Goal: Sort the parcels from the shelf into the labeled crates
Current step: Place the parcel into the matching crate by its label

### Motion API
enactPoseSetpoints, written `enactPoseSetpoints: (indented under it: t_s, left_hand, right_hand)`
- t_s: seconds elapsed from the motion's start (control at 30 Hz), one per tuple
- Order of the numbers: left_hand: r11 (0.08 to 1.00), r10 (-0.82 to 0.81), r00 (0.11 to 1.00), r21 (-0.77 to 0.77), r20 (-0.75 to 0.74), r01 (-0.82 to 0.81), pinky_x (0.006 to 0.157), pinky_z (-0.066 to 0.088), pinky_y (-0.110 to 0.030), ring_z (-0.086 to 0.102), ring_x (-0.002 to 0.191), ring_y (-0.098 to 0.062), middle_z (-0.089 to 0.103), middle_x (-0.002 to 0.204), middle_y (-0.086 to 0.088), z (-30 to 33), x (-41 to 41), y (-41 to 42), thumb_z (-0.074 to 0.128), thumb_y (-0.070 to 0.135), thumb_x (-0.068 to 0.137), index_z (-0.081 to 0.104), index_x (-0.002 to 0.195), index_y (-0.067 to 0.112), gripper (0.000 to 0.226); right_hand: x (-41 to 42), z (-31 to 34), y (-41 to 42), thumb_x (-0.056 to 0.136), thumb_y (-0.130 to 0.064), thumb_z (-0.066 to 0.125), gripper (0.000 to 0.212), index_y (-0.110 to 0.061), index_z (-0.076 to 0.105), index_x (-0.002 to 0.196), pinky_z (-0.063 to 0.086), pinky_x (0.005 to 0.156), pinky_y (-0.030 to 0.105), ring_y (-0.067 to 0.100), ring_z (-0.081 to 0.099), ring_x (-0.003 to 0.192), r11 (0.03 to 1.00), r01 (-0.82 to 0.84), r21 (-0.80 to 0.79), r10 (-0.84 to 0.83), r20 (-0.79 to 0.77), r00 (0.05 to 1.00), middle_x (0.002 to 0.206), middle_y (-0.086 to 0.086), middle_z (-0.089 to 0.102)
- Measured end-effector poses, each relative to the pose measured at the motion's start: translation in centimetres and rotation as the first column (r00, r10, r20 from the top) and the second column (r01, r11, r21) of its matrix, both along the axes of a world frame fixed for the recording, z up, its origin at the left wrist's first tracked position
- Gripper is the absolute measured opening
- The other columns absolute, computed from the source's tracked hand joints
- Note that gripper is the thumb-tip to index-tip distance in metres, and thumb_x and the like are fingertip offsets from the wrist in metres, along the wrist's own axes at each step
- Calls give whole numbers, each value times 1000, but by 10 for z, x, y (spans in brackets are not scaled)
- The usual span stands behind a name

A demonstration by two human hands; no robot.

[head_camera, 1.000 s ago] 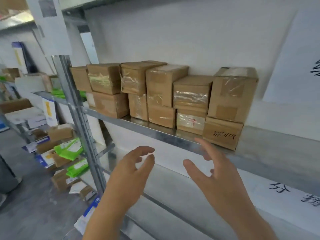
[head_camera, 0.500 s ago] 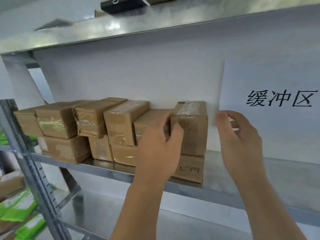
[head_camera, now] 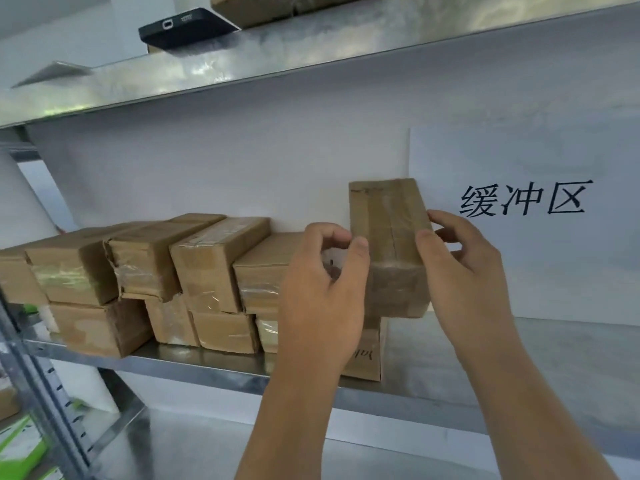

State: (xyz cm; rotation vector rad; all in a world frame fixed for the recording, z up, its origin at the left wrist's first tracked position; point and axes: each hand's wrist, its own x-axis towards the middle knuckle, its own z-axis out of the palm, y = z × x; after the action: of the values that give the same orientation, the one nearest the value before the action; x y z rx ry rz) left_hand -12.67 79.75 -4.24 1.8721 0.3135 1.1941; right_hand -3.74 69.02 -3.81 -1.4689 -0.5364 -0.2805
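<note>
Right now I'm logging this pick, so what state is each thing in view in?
Rightmost top parcel: taped shut, tilted, gripped by both hands.
Left hand: closed on its left side.
Right hand: closed on its right side.
Other parcels: taped shut, stacked two high on the shelf.
Black device: lying flat on the upper shelf.

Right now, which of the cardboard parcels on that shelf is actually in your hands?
The rightmost top parcel, beside the white wall sign. It is raised above the row, with the left hand and right hand on its sides.
</note>
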Motion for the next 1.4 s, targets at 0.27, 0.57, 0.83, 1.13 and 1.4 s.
enactPoseSetpoints:
  t_s: [0.27,0.57,0.83,1.13,1.4]
  left_hand:
    - [936,-351,936,41,39,349,80,52,-10,62,113,-1,63,110,22,-24,-9,-41,66,19,95,55,136,56,56]
    - [736,-636,769,-246,69,631,107,55,-45,68,114,-16,74,109,9,-56,-4,-126,39,21,90,68,95,38,34]
    - [649,-726,687,-360,-28,671,90,61,-35,71,92,-13,77,106,-5,-58,5,-263,50,65,91,67,109,24,47]
    - [474,-868,492,-414,-70,777,81,65,-30,72,114,-9,74,126,17,-90,40,-480,41,-3,108,58,132,41,52]
    - [303,-952,259,-409,-162,861,87,67,-42,67,126,-10,68,130,27,-120,77,-614,62,35,98,57,123,74,47]
  right_hand:
    - [-20,-35,-78,90,9,53,61,-29,67,136,53,73,12,14,68,103,999,-37,-5,37,77,996,112,4,73]
    - [-13,-67,-208,69,-29,71,33,-19,65,100,59,86,39,18,70,106,982,-79,170,96,-90,991,76,-9,75]
    - [-52,-85,-329,89,-74,53,67,-12,68,110,57,84,21,10,70,111,988,56,142,-58,14,998,114,-5,76]
    - [-45,-115,-533,103,-30,60,34,-27,53,136,60,87,32,17,65,122,958,230,169,-225,-52,973,128,-7,69]
    - [-68,-142,-650,108,-27,46,52,-51,36,153,59,90,25,3,66,118,858,511,56,-499,-150,854,131,-22,67]
